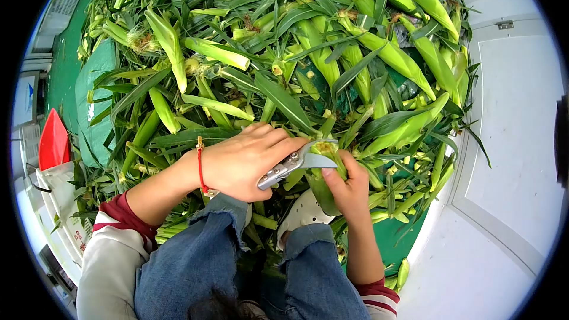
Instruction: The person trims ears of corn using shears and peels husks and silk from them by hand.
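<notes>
My left hand (252, 157) is closed around a pair of grey-handled pruning shears (290, 167). Their metal blades stand apart around the stalk end of an ear of corn (325, 192) in green husk. The lower blade lies just in front of my right thumb. My right hand (348, 186) grips that ear near its top, with the cut end facing up. Husk hides the kernels, and my fingers cover part of the ear's side.
A large heap of husked corn ears (391, 53) and loose leaves spreads ahead over a green floor (394, 240). White panels (510, 124) stand on the right. At left are a red scoop-like object (54, 142) and a white bag (62, 195). A white clog (305, 216) is below my hands.
</notes>
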